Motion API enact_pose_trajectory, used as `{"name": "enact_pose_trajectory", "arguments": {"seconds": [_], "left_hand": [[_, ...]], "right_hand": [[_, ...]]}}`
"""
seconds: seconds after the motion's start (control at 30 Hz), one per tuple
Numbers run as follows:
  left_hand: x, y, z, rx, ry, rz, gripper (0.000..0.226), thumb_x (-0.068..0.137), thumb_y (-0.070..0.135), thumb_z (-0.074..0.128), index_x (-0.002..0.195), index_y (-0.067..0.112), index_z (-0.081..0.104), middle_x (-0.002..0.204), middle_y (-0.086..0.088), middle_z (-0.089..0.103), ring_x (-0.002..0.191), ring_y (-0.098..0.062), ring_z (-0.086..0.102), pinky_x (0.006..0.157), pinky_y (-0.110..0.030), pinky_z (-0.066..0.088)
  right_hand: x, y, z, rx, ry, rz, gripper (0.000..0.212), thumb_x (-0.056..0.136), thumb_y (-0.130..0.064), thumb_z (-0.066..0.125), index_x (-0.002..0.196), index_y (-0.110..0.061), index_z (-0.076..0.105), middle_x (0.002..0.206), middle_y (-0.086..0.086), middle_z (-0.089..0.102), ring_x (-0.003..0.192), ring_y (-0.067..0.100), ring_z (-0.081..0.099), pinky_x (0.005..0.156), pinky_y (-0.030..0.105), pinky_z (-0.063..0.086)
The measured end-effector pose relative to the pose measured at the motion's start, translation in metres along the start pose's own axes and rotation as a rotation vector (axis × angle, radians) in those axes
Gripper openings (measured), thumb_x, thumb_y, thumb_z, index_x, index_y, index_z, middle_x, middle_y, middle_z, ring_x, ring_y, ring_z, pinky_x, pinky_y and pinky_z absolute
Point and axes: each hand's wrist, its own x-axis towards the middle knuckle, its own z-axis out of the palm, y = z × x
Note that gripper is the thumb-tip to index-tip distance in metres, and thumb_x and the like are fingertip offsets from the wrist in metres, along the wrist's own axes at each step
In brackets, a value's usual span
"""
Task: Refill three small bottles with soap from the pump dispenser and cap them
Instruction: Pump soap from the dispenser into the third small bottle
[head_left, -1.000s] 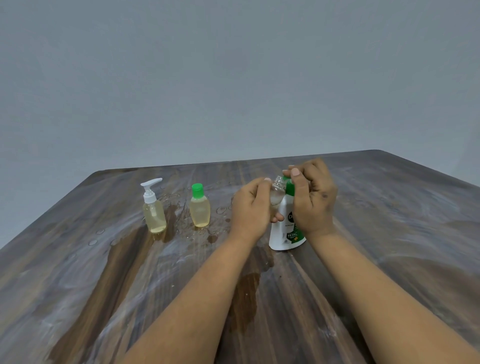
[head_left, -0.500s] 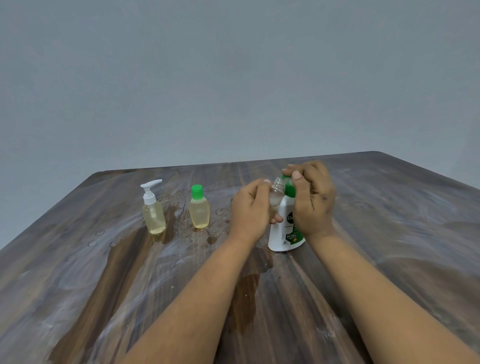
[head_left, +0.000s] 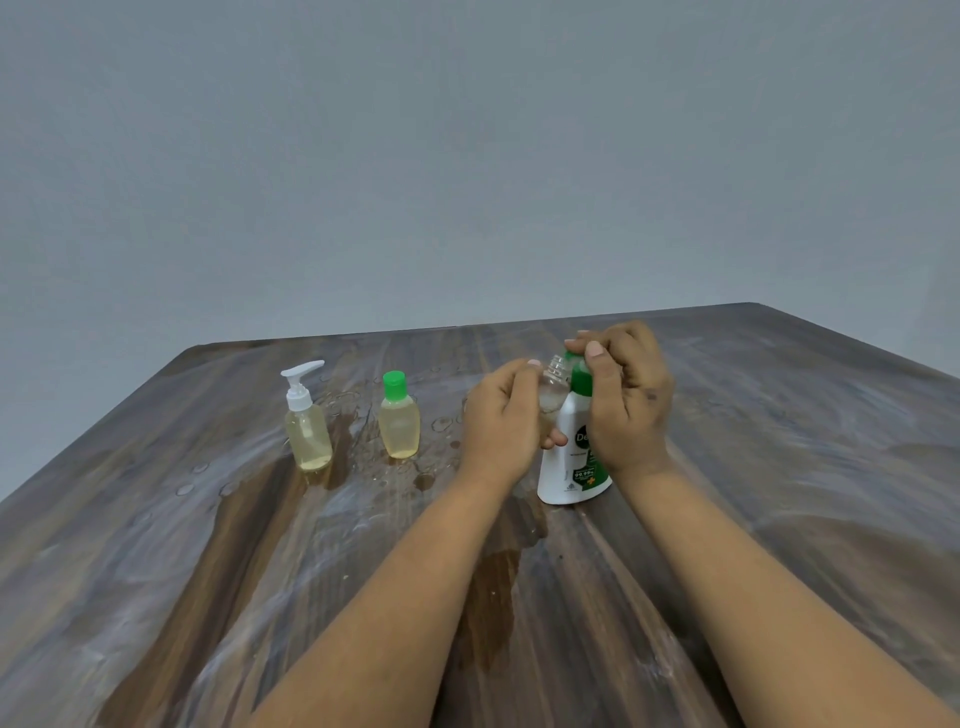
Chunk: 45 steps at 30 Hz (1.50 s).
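Now your left hand grips the open little bottle at nine o'clock of the dispenser, under its spout, while your right hand curls over the pump to press.

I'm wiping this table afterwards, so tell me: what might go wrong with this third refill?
1. The left hand holds the small clear bottle tilted at the dispenser; its narrow neck could miss the soap, adding to the wet table.
2. The right hand presses the pump from above; on the wet surface the dispenser might slide or tip.
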Motion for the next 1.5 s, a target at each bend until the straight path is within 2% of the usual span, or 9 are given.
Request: {"name": "enact_pose_trajectory", "arguments": {"seconds": [0.27,0.43,0.6,0.7,0.87,1.0,1.1,1.3,1.5], "left_hand": [[-0.0002,0.0004,-0.0005,0.000,0.000,0.014,0.036,0.103,0.019,0.040,0.091,-0.008,0.061,0.068,-0.036,0.058,0.042,-0.018,0.058,0.041,-0.022,0.044],[-0.0001,0.0002,0.0001,0.000,-0.002,0.009,0.035,0.103,0.019,0.040,0.089,-0.004,0.062,0.062,-0.026,0.060,0.042,-0.019,0.059,0.041,-0.021,0.043],[-0.0003,-0.0002,-0.0010,0.014,-0.009,0.023,0.036,0.103,0.020,0.039,0.090,-0.005,0.062,0.065,-0.029,0.060,0.043,-0.019,0.059,0.042,-0.021,0.044],[0.0001,-0.0011,-0.0007,0.008,-0.004,0.020,0.035,0.103,0.020,0.039,0.090,-0.004,0.062,0.065,-0.026,0.060,0.042,-0.019,0.059,0.041,-0.021,0.044],[-0.0010,-0.0017,-0.0002,-0.001,-0.003,0.026,0.035,0.102,0.020,0.040,0.089,-0.004,0.061,0.063,-0.023,0.060,0.042,-0.019,0.060,0.042,-0.022,0.045],[-0.0007,-0.0019,-0.0005,-0.012,-0.012,0.020,0.035,0.102,0.021,0.040,0.087,-0.003,0.061,0.059,-0.020,0.060,0.042,-0.020,0.060,0.041,-0.021,0.044],[-0.0005,-0.0024,-0.0006,-0.013,-0.006,0.023,0.035,0.102,0.021,0.041,0.087,-0.005,0.059,0.063,-0.031,0.058,0.042,-0.020,0.059,0.040,-0.021,0.043],[-0.0001,-0.0030,-0.0004,-0.031,-0.020,0.018,0.034,0.102,0.020,0.040,0.085,0.000,0.061,0.055,-0.009,0.060,0.043,-0.020,0.060,0.040,-0.020,0.043],[-0.0008,-0.0019,-0.0006,-0.030,-0.021,0.023,0.035,0.103,0.020,0.040,0.084,-0.003,0.059,0.057,-0.015,0.059,0.042,-0.020,0.059,0.040,-0.020,0.043]], "right_hand": [[0.0000,0.0002,-0.0004,0.025,0.007,0.012,0.034,0.094,-0.022,0.044,0.083,-0.004,0.070,0.086,0.008,0.062,0.089,0.003,0.060,0.076,0.019,0.045],[0.0017,-0.0017,-0.0009,0.000,0.003,0.024,0.028,0.095,-0.025,0.045,0.078,-0.016,0.067,0.078,0.013,0.058,0.078,0.026,0.061,0.068,0.029,0.048],[-0.0006,0.0000,-0.0019,0.002,0.003,-0.025,0.034,0.095,-0.021,0.041,0.092,-0.005,0.070,0.094,0.002,0.061,0.092,0.008,0.059,0.078,0.024,0.045],[0.0002,0.0015,-0.0004,0.022,0.009,-0.002,0.035,0.095,-0.022,0.042,0.084,-0.003,0.069,0.087,0.007,0.061,0.090,-0.001,0.058,0.077,0.018,0.044],[0.0023,-0.0032,0.0008,0.005,0.014,0.001,0.027,0.095,-0.025,0.048,0.073,-0.038,0.055,0.075,0.010,0.053,0.078,0.031,0.064,0.064,0.039,0.049],[0.0002,-0.0024,-0.0009,-0.042,0.004,-0.014,0.028,0.094,-0.024,0.046,0.084,-0.010,0.068,0.087,0.004,0.059,0.086,0.013,0.059,0.073,0.030,0.049],[-0.0004,-0.0013,-0.0021,-0.037,0.000,-0.032,0.030,0.093,-0.023,0.045,0.090,-0.004,0.069,0.093,0.003,0.061,0.092,0.001,0.057,0.079,0.018,0.044],[0.0002,-0.0002,0.0003,-0.065,0.001,0.008,0.032,0.094,-0.027,0.051,0.080,-0.005,0.070,0.079,0.004,0.054,0.075,0.019,0.056,0.064,0.029,0.044],[0.0000,-0.0032,-0.0016,-0.049,-0.005,-0.031,0.035,0.095,-0.025,0.043,0.089,-0.003,0.069,0.089,0.009,0.061,0.088,0.018,0.059,0.076,0.023,0.045]]}}
